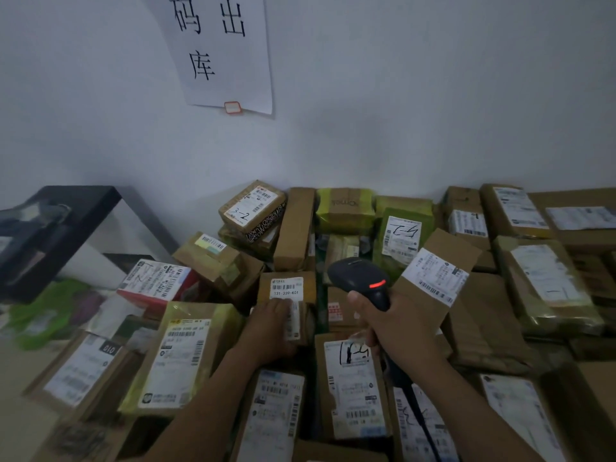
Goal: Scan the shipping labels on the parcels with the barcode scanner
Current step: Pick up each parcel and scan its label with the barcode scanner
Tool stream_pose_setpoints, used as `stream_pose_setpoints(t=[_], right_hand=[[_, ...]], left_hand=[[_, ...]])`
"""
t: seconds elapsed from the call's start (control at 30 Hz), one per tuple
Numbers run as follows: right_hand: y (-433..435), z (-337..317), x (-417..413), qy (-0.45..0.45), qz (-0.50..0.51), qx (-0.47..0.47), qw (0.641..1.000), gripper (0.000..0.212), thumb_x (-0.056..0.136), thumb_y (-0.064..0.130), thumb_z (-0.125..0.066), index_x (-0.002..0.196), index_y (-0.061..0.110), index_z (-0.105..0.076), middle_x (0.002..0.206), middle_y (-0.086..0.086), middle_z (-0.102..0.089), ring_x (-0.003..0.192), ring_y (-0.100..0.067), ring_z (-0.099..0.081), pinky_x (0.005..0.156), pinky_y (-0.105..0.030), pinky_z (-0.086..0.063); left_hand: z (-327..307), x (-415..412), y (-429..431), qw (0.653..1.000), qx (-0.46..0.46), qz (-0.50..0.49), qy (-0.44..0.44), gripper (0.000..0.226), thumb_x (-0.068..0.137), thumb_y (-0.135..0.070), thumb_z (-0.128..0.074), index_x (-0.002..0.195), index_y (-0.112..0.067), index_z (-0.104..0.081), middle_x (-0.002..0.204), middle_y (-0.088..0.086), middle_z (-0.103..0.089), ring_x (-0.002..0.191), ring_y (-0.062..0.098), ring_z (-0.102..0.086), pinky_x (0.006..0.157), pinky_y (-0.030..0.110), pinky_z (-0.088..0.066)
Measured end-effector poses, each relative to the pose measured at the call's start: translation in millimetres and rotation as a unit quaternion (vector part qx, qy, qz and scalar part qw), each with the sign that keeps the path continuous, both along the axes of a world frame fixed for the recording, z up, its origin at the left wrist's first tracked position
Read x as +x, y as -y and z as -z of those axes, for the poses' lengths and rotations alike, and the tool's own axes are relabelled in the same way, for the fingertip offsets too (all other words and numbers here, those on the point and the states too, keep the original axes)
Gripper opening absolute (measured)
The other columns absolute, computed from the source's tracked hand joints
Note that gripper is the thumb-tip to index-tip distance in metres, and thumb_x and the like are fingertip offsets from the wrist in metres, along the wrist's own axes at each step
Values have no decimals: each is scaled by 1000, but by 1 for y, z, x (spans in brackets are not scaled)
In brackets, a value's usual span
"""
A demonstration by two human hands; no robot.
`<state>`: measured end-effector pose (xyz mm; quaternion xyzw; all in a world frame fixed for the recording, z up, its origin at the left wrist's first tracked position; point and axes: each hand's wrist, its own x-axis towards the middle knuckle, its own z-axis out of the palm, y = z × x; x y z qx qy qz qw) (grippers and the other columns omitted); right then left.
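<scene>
My right hand (393, 323) grips the handle of a black barcode scanner (358, 273), whose red light glows on top. The scanner head points away from me over the pile, and its cable (418, 415) trails back toward me. My left hand (270, 323) rests on a small brown parcel (308, 286) in the middle, fingers over the lower part of its white shipping label (286, 287), which reads 231-239-K01. Several more cardboard parcels with white labels lie all around.
Parcels cover the floor up to a white wall bearing a paper sign (220, 51). A black table (60, 221) stands at the left, with green bags (43, 311) below it. A labelled box flap (436, 275) stands tilted just right of the scanner.
</scene>
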<state>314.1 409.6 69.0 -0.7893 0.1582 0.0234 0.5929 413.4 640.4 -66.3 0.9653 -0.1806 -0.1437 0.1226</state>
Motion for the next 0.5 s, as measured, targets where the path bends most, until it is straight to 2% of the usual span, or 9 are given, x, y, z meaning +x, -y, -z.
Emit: stream_pose_setpoints(t=[0.07,0.2,0.3,0.4,0.5], right_hand=[[5,-7,-3,-6,9,29,1000,40,90,41,-64,67,9,-60,42,-3,-56,34,-9,-52,41,-18,-43],[10,-18,-15,0,33,85,996,52,87,46,-62,71,-3,-63,51,-14,-62,42,-19,-56,47,-24,-49],[7,-25,-26,13,28,122,992,60,74,55,-63,77,-5,-65,58,-17,-66,47,-22,-61,48,-26,-52],[-1,-30,-33,10,17,148,989,57,67,57,-64,86,4,-68,69,-10,-72,57,-20,-68,51,-23,-54],[-6,-32,-40,12,-5,102,995,52,61,72,-57,84,26,-69,65,17,-70,59,1,-66,57,-20,-48]], left_hand=[[-11,-2,3,999,-29,-32,-4,99,65,-49,-80,148,-24,-31,148,-2,-38,137,20,-33,114,41,-29],[-39,-9,5,997,-54,-49,23,100,63,-56,-78,145,-24,-32,141,-2,-42,130,19,-35,112,38,-30],[-69,-22,12,981,-141,-126,41,94,60,-63,-79,136,-31,-34,129,-8,-44,121,15,-39,105,37,-35],[-109,-41,27,941,-270,-200,35,85,50,-69,-79,116,-48,-29,108,-21,-44,102,1,-45,90,31,-42],[-136,-65,46,869,-419,-261,-23,86,53,-62,-84,116,-49,-26,108,-22,-47,95,-3,-51,76,22,-48]])
